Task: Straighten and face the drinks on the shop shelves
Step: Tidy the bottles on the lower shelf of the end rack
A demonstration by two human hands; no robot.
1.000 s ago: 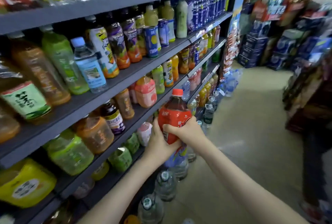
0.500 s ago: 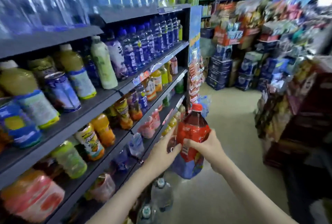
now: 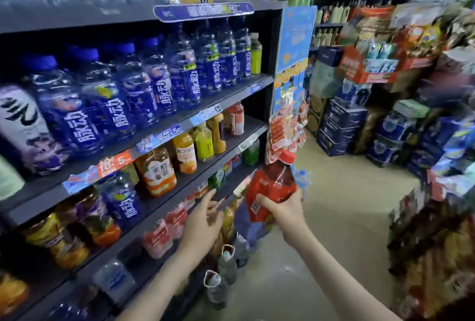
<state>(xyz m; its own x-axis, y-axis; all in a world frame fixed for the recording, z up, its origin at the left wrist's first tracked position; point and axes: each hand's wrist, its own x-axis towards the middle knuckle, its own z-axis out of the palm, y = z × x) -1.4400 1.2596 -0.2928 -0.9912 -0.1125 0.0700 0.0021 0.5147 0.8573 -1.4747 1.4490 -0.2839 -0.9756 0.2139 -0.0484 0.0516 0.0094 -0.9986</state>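
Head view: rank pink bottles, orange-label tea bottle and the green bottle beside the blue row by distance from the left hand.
1. Pink bottles, low, beside the left hand.
2. Orange-label tea bottle, one level up, leftward.
3. Green bottle, higher still, far right end.

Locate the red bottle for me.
Head view, right of centre: the red bottle is gripped in the right hand, off the shelves, below the hanging snack packets.

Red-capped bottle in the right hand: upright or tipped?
Tipped: the red-capped bottle leans, cap toward upper right, gripped by the right hand.
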